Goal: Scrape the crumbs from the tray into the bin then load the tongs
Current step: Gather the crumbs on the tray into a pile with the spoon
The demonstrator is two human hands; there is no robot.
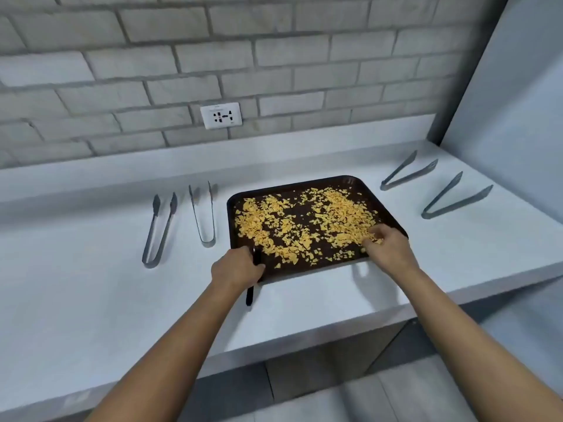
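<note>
Scrape step starting: left hand (pixel 237 268) grips black scraper (pixel 250 292) at tray (pixel 350 179) near-left corner; right hand (pixel 385 242) fingers curl over near-right rim among crumbs (pixel 304 223). Next: likely carry tray to bin, unseen.

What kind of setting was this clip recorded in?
Probably a kitchen or food-prep counter, possibly a simulated one: a white countertop against a grey brick wall with a power socket, a dark tray covered in yellow crumbs, and metal tongs on both sides.

White socket (pixel 221 116) on grey brick wall (pixel 152 56).
</note>
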